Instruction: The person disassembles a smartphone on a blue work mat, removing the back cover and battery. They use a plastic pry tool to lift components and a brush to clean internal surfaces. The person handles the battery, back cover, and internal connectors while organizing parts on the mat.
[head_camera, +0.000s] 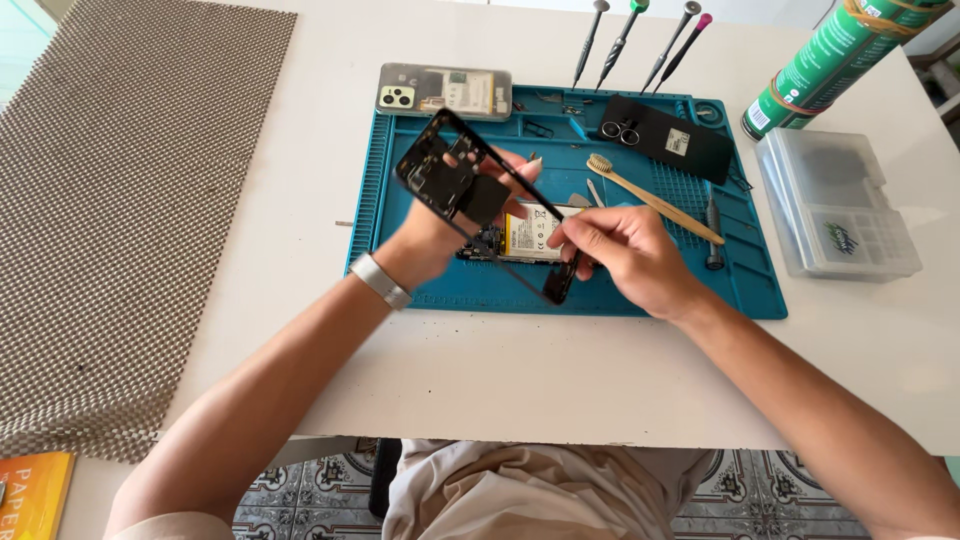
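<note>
We're over the white table (560, 390), blue mat (400, 285) at twelve o'clock. Our left hand (440, 235) clamps the black phone frame (440, 165), tilted above the mat. Our right hand (625, 255), at three o'clock of it, pinches the frame's lower end. The battery (532, 232) lies beneath, toothbrush (650, 198) beyond.

A green can (835, 50) with a white label patch near its base lies tilted at the desk's (560, 390) far right corner, rubber bands around it. Just in front of it, by the right edge, sits a clear plastic box (835, 205) with a small green sticker on its lid. On the blue mat (640, 300), a white and yellow label (535, 232) covers the battery in the middle; a small pale sticker (678, 141) sits on the black cover near the mat's far right corner. A pale label (468, 90) shows on the phone back at the mat's far left edge.
</note>
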